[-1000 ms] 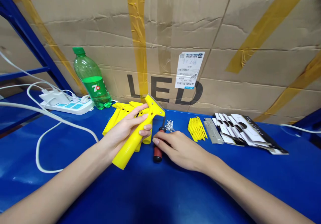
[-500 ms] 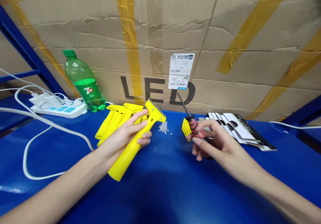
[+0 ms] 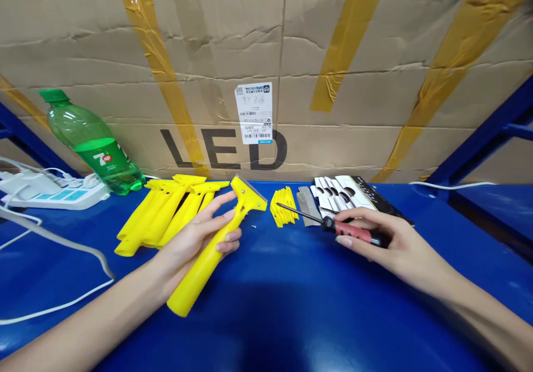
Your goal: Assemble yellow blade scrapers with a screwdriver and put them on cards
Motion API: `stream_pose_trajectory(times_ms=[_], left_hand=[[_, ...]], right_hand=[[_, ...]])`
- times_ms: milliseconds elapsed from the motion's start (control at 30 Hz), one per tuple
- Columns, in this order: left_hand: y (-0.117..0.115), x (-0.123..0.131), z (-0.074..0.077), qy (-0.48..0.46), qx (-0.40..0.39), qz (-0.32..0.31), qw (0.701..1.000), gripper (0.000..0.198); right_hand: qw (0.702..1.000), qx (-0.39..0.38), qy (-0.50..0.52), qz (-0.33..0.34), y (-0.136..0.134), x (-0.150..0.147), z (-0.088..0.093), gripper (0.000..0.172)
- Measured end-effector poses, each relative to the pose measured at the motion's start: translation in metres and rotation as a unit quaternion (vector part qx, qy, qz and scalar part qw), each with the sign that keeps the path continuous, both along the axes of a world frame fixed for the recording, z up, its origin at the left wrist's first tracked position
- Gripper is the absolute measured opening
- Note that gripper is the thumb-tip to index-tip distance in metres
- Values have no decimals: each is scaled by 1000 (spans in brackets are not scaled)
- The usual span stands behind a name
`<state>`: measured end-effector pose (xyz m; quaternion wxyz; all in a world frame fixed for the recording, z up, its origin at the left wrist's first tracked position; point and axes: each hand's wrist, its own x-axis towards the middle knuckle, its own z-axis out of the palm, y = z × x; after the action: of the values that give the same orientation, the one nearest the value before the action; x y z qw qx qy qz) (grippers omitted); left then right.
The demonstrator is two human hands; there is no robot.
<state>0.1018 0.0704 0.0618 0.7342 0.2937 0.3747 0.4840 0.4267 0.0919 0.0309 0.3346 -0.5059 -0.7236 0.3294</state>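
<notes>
My left hand (image 3: 208, 233) is closed around the handle of a yellow scraper (image 3: 195, 277), its head with two screws and a metal blade edge pointing up and away. In my right hand (image 3: 375, 233) is a screwdriver (image 3: 352, 231) with a red and black handle; its shaft points left. Beyond the shaft's tip lies a row of small yellow plastic pieces (image 3: 283, 208). Flat grey metal blades (image 3: 308, 205) sit right of them. Several yellow scraper handles (image 3: 154, 211) are piled behind my left forearm. One small screw (image 3: 254, 226) shows near the scraper head, which hides most others.
White and black printed cards (image 3: 345, 191) are stacked at the right. A green soda bottle (image 3: 94, 141) and a white power strip (image 3: 62, 194) with cables stand at the left. Behind the blue table (image 3: 283, 305) rises a large taped cardboard box (image 3: 233, 44).
The view has swung to the right. The screwdriver has turned from pointing up to pointing left, uncovering the yellow pieces and metal blades. My left hand keeps its hold on the scraper.
</notes>
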Motion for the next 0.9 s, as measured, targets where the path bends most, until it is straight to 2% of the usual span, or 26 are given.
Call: stream_pose_trajectory(times_ms=[167, 333, 633, 900], left_hand=[[-11, -10, -6, 14, -5, 9, 1000, 57], [-12, -13, -9, 16, 8, -15, 1000, 54], [-17, -6, -11, 41, -3, -24, 999, 57], [-18, -4, -9, 20, -4, -21, 1000, 63]], right_hand=[[1000, 27, -6, -9, -4, -12, -7, 37], [998, 54, -35, -12, -9, -19, -15, 35], [998, 54, -29, -4, -13, -21, -16, 35], [998, 57, -37, -3, -12, -23, -16, 36]])
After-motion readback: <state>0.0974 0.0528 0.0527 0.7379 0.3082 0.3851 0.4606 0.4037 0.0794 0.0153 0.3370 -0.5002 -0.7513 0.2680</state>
